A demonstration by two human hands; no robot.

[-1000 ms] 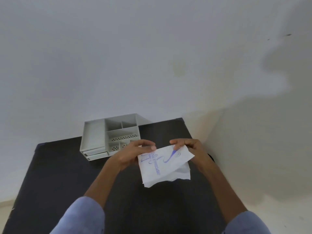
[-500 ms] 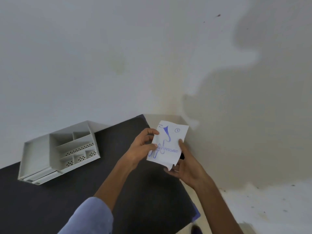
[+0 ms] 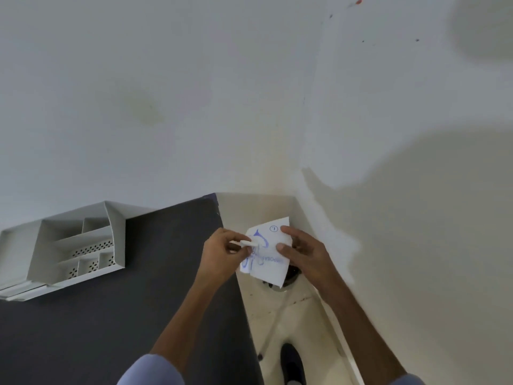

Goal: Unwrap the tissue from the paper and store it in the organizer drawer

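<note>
Left hand (image 3: 222,254) pinches a torn strip at the paper's (image 3: 270,259) nine-o'clock edge; right hand (image 3: 302,252) grips its three-o'clock edge, beyond the worktop (image 3: 111,329) edge.

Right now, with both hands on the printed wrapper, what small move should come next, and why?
Probably the left hand should keep peeling the white strip it pinches off the blue-printed white paper wrapper, while the right hand steadies it: no tissue shows yet.

White paper wrapper (image 3: 270,257), blue print and lettering; pale grey organizer (image 3: 69,245), dotted perforated dividers; dark charcoal table (image 3: 125,315); light blue sleeves (image 3: 151,370); cream floor (image 3: 302,323); off-white wall (image 3: 194,93), faint yellowish stain
</note>
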